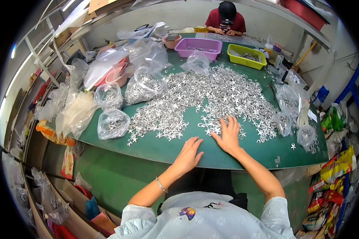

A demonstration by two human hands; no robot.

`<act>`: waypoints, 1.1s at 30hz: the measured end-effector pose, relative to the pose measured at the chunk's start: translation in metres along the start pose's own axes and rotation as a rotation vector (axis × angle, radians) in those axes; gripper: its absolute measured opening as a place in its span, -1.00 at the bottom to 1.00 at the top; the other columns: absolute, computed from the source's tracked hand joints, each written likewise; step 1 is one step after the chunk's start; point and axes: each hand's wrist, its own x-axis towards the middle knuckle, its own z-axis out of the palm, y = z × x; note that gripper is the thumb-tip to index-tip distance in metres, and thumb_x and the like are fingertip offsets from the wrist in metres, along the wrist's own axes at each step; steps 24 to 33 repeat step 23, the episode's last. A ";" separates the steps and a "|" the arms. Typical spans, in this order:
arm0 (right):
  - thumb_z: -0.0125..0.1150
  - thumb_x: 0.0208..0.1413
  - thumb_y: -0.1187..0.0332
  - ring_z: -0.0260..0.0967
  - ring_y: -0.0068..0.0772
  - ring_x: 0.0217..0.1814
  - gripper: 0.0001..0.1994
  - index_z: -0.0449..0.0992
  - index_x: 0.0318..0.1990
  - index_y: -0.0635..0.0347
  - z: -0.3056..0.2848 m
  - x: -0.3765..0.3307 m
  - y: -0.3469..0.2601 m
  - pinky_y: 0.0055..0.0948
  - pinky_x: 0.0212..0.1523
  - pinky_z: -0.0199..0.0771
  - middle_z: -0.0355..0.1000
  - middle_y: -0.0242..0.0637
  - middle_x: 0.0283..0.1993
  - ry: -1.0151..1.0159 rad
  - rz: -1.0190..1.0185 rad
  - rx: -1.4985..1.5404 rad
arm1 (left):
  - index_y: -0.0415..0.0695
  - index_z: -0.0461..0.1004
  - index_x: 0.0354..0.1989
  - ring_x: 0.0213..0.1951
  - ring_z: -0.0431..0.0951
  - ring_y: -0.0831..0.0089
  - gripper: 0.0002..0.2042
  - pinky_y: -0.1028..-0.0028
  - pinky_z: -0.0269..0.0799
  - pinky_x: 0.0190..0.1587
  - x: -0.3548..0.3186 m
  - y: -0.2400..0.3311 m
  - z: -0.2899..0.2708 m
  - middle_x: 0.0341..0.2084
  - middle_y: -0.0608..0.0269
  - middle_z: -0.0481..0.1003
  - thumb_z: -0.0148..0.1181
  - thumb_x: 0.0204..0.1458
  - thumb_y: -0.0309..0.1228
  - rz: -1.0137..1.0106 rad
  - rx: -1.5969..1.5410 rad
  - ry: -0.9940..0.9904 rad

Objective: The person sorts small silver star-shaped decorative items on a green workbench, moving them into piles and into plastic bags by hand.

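A wide heap of small silver metal pieces (179, 89), some star-shaped and others curved, spreads over the green table (147, 148). My right hand (228, 137) is open at the heap's near edge, palm down with fingers apart, its fingertips touching the pieces. Close to the table's front edge is my left hand (188, 154), open, fingers stretched forward and thumb apart. It holds nothing, and bare green tabletop lies just beyond its fingertips. A bangle (161, 184) circles my left wrist.
Clear bags of metal pieces (144, 85) stand left of the heap; more bags (288, 99) lie right. Behind it are a purple basin (198, 44) and a lime-green basin (247, 56). Across the table, a person in a red shirt (211, 22) bends over small pieces.
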 end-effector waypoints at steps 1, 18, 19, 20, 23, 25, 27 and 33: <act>0.18 0.07 -0.02 -0.20 0.25 0.39 -0.37 0.30 0.14 0.32 0.004 0.003 -0.012 0.33 0.29 -0.24 0.01 0.07 0.27 0.018 0.003 0.047 | -0.28 0.23 0.17 0.23 0.20 -0.05 -0.52 0.22 0.15 0.26 0.001 0.000 -0.004 0.18 -0.13 0.22 0.16 0.07 -0.47 -0.003 0.000 0.019; 0.16 0.06 0.37 0.20 -0.09 0.24 -0.63 0.46 0.07 0.12 -0.032 0.078 0.023 -0.10 0.26 0.09 0.33 -0.18 0.15 -0.081 -0.086 0.405 | -0.08 0.28 0.21 0.31 0.05 -0.11 -0.44 -0.19 -0.07 0.27 0.081 -0.003 0.030 0.25 -0.02 0.13 0.25 0.01 -0.28 0.213 0.326 -0.019; 0.18 0.08 0.28 0.07 -0.07 0.35 -0.59 0.44 0.13 0.02 -0.033 0.079 0.025 -0.05 0.33 -0.02 0.26 -0.22 0.24 -0.147 -0.157 0.264 | -0.01 0.32 0.19 0.33 0.01 -0.08 -0.45 -0.30 -0.09 0.22 0.087 -0.010 0.036 0.27 0.07 0.13 0.23 0.01 -0.15 0.230 0.375 -0.067; 0.19 0.08 0.24 0.05 -0.05 0.37 -0.58 0.44 0.13 -0.01 -0.026 0.077 0.028 -0.05 0.34 -0.04 0.23 -0.22 0.26 -0.189 -0.194 0.205 | 0.00 0.33 0.19 0.34 -0.01 -0.08 -0.46 -0.28 -0.08 0.23 0.092 -0.019 0.037 0.28 0.08 0.12 0.23 0.01 -0.15 0.248 0.406 -0.108; 0.18 0.12 0.08 -0.13 -0.03 0.47 -0.52 0.39 0.19 -0.05 -0.018 0.069 0.030 0.01 0.42 -0.20 0.10 -0.22 0.38 -0.441 -0.183 0.139 | 0.04 0.32 0.21 0.36 -0.07 -0.07 -0.44 -0.25 -0.10 0.26 0.096 -0.045 0.029 0.30 0.10 0.08 0.23 0.01 -0.12 0.310 0.491 -0.201; 0.18 0.12 0.08 -0.13 -0.03 0.47 -0.52 0.39 0.19 -0.05 -0.018 0.069 0.030 0.01 0.42 -0.20 0.10 -0.22 0.38 -0.441 -0.183 0.139 | 0.04 0.32 0.21 0.36 -0.07 -0.07 -0.44 -0.25 -0.10 0.26 0.096 -0.045 0.029 0.30 0.10 0.08 0.23 0.01 -0.12 0.310 0.491 -0.201; 0.18 0.12 0.08 -0.13 -0.03 0.47 -0.52 0.39 0.19 -0.05 -0.018 0.069 0.030 0.01 0.42 -0.20 0.10 -0.22 0.38 -0.441 -0.183 0.139 | 0.04 0.32 0.21 0.36 -0.07 -0.07 -0.44 -0.25 -0.10 0.26 0.096 -0.045 0.029 0.30 0.10 0.08 0.23 0.01 -0.12 0.310 0.491 -0.201; 0.18 0.12 0.08 -0.13 -0.03 0.47 -0.52 0.39 0.19 -0.05 -0.018 0.069 0.030 0.01 0.42 -0.20 0.10 -0.22 0.38 -0.441 -0.183 0.139 | 0.04 0.32 0.21 0.36 -0.07 -0.07 -0.44 -0.25 -0.10 0.26 0.096 -0.045 0.029 0.30 0.10 0.08 0.23 0.01 -0.12 0.310 0.491 -0.201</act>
